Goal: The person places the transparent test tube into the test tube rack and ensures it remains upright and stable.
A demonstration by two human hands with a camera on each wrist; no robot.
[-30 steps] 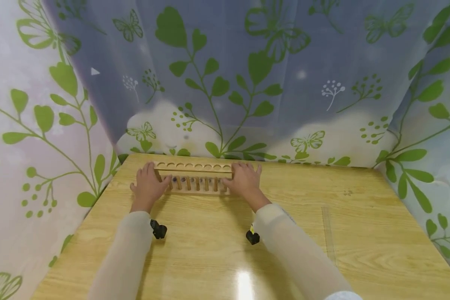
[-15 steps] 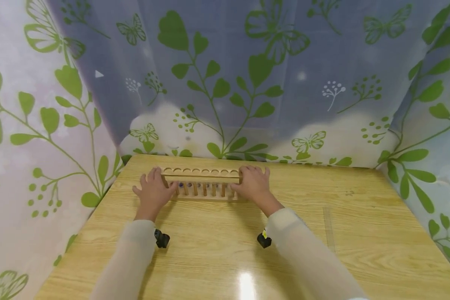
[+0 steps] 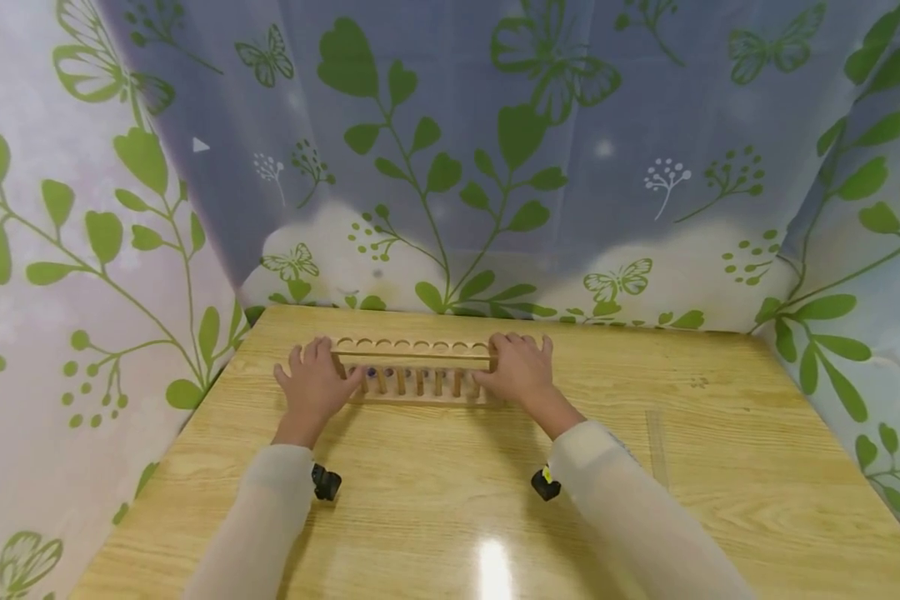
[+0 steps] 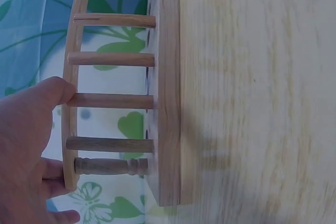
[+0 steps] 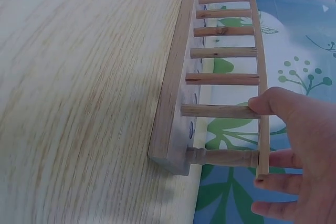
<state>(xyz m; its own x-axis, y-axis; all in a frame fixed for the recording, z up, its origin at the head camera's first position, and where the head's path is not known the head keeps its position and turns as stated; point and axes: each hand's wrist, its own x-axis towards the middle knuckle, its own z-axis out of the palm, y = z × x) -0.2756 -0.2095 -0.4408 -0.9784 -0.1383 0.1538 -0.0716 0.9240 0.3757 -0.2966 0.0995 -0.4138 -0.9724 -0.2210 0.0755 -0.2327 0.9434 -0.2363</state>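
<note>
At left, the person's left hand grasps one end of a pale wooden rack with round dowels and a hole-lined top board, thumb in front, fingers behind. The rack spans the space between the hands, towards the far edge of the wood-grain counter, its base apparently on the surface. The right hand's grip pinches the opposite end likewise; holding both ends presumably keeps the long frame level. Further right, a clear flat strip lies apart on the counter.
</note>
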